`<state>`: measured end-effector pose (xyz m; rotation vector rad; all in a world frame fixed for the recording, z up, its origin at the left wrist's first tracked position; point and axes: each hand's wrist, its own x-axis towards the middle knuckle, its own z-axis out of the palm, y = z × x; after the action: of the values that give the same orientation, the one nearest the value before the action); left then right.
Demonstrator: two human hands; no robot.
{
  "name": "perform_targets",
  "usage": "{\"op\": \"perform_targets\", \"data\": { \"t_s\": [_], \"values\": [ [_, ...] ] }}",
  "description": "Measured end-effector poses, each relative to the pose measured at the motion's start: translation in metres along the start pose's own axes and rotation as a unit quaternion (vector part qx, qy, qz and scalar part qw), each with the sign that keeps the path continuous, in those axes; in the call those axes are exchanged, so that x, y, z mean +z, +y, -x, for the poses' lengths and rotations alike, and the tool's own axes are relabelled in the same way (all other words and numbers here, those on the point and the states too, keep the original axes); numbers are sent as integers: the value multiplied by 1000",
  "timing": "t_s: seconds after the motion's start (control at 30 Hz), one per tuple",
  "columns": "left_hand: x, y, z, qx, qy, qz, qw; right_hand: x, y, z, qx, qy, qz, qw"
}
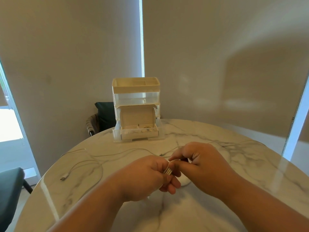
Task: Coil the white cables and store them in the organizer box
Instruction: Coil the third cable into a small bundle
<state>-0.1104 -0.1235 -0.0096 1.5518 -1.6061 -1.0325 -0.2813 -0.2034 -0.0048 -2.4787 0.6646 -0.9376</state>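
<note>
Over the middle of the marble table (234, 164), my left hand (147, 176) grips a small bundle of coiled white cable (167, 171). My right hand (199, 163) pinches the same bundle from the right, thumb and forefinger on its top. A loose white cable (87, 163) lies in loops on the table to the left, its plug near the left edge. Another thin white cable (225, 144) trails to the right behind my right hand. The organizer box (136, 91) stands at the table's far edge, with a small open cardboard box (138, 133) holding coiled cables in front of it.
A dark chair (103, 114) with a cushion stands behind the table to the left of the organizer. Another dark seat (10, 186) shows at the left edge. Roller blinds cover the windows behind.
</note>
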Motion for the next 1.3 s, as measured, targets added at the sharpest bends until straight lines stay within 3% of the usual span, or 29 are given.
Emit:
{"op": "perform_targets", "data": {
  "t_s": [0.5, 0.77, 1.3],
  "values": [
    [1, 0, 1, -15, -20, 72, 997, -3, 20, -6, 72, -8, -130, 989],
    [4, 3, 1, -39, 16, 68, 997, -7, 23, -7, 68, 32, -124, 989],
    [6, 6, 1, -43, 71, 124, 989, -4, 27, -8, 100, 33, -122, 987]
  ]
}}
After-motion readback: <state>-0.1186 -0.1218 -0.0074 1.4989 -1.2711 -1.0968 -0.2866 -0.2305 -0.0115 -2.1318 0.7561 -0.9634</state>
